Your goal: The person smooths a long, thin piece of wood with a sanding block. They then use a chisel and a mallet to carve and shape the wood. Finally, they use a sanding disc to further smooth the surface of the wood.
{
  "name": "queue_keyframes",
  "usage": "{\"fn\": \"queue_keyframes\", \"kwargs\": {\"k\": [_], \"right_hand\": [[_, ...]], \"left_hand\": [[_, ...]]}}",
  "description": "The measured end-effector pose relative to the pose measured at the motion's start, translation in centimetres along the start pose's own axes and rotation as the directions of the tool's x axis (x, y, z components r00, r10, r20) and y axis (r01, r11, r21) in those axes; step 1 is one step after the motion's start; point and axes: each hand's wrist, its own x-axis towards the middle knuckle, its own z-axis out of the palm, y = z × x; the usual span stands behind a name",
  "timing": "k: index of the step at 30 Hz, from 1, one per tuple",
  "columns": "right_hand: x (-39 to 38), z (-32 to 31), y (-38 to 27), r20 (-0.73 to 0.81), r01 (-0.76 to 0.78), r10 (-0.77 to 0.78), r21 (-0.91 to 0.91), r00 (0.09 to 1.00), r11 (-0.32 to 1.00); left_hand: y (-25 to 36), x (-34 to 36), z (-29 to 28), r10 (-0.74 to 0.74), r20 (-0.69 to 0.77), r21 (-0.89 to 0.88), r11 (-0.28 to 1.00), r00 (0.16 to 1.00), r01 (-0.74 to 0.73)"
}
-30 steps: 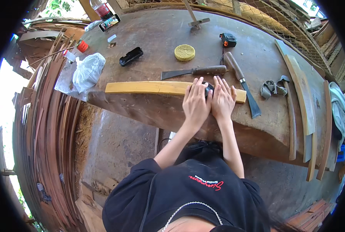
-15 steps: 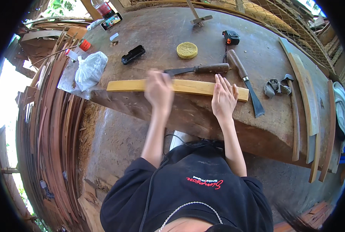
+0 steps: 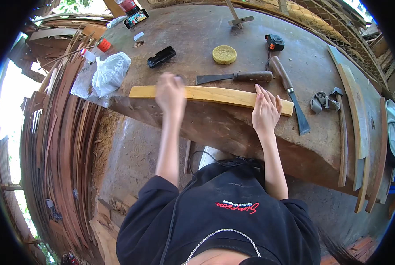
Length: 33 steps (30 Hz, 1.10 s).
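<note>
A long, slightly curved wooden strip [image 3: 215, 94], yellowish, lies along the front edge of the workbench. Over its left part is my left hand [image 3: 170, 93], blurred, its fingers curled; a small dark bit peeks out beside the knuckles, too unclear to name. My right hand [image 3: 266, 108] rests with fingers stretched out across the strip's right end, pressing on it rather than gripping. Just behind the strip lies a wooden-handled knife [image 3: 250, 77] with a dark blade. A second wooden-handled blade tool [image 3: 290, 90] sits to the right of my right hand.
On the workbench [image 3: 184, 35] are a round yellow sponge-like disc [image 3: 224, 54], a black case [image 3: 161, 57], a tape measure [image 3: 274, 42], a white plastic bag [image 3: 110, 74], a grey crumpled cloth [image 3: 320, 102] and a phone [image 3: 136, 19]. Wooden slats [image 3: 356, 115] line the right side.
My left hand has moved left along the strip. My right hand stays on the strip's right end. The whole view has shifted slightly, so the bench things appear farther right.
</note>
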Motion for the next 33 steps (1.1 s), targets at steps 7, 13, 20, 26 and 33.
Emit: {"fn": "queue_keyframes", "kwargs": {"k": [7,13,20,26,33], "right_hand": [[-0.1,-0.2,-0.4,0.007,0.03,-0.03,0.011,1.0,1.0],[-0.2,-0.1,0.0,-0.01,0.026,-0.026,0.001,1.0,1.0],[-0.1,0.0,0.1,-0.012,0.047,-0.047,-0.007,0.999,0.999],[-0.2,-0.1,0.4,-0.017,0.035,-0.035,-0.024,0.999,0.999],[-0.2,0.0,-0.3,-0.005,0.048,-0.048,-0.003,0.999,0.999]], "left_hand": [[9.6,-6.8,1.9,0.385,-0.023,-0.417,0.835,0.923,-0.359],[-5.8,0.5,-1.1,-0.003,-0.137,-0.073,0.997,0.99,-0.007],[6.2,-3.3,2.4,0.114,-0.144,-0.175,0.975,0.983,-0.138],[5.6,-5.4,0.0,0.281,0.065,-0.423,0.877,0.958,-0.229],[-7.1,1.1,-0.6,-0.072,-0.251,-0.041,0.997,0.965,0.063]]}}
